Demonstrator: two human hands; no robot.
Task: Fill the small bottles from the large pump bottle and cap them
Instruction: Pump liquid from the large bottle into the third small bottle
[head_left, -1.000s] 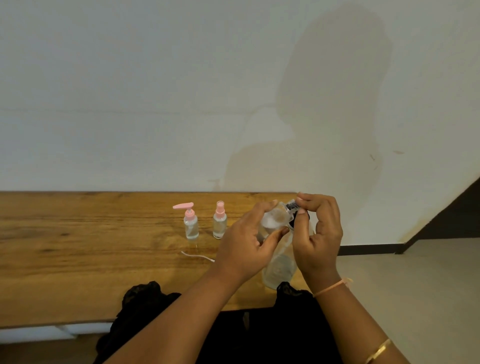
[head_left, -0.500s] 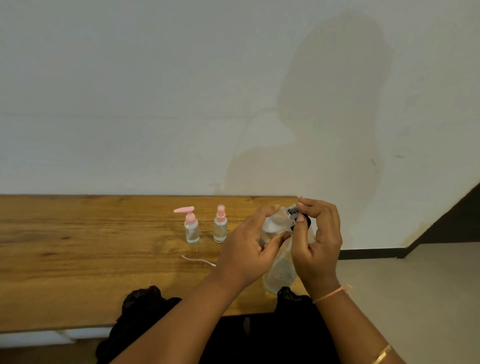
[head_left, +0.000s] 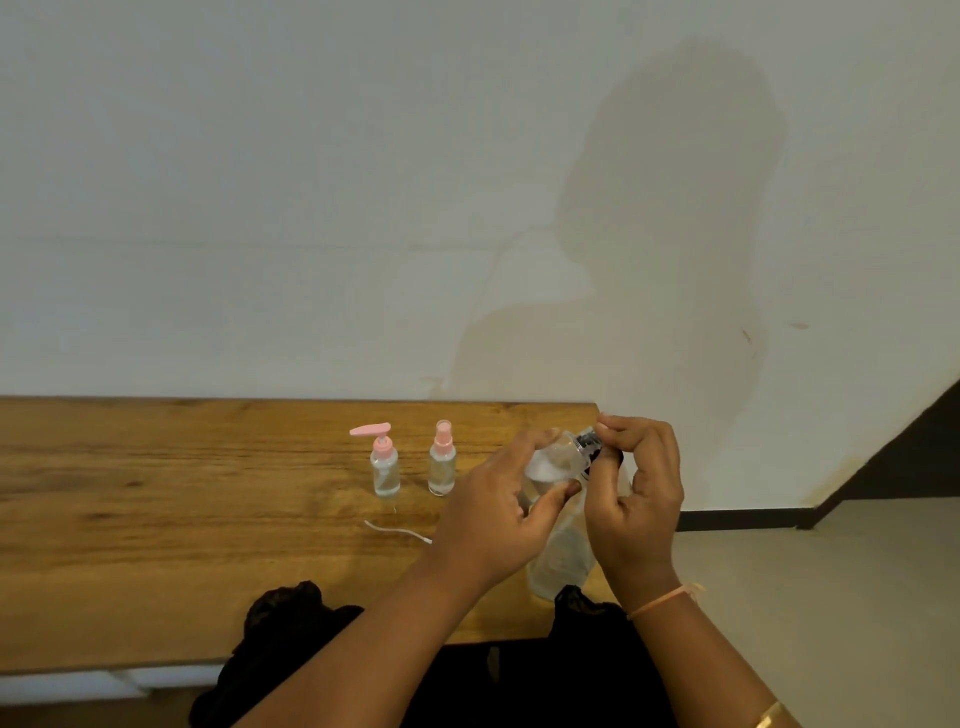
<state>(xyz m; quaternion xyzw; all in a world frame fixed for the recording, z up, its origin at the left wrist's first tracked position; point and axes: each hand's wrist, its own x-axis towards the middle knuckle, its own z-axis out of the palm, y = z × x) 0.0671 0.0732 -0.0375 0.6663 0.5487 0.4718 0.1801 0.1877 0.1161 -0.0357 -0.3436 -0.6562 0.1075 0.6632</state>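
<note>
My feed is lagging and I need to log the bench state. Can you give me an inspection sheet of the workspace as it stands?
Surface: wooden tabletop, against a pale wall.
Job's things: clear small bottle with pink pump top and clear small bottle with pink spray top, upright, side by side, capped. Large clear plastic bottle held near the table's right end; a small clear container is tilted above it.
Clutter: thin white tube lying in front of the small bottles.
Hands: left hand grips the small container; right hand fingers pinch its labelled end.
Cables: nothing seen.
Surroundings: black fabric at near edge; pale floor, dark skirting.
</note>
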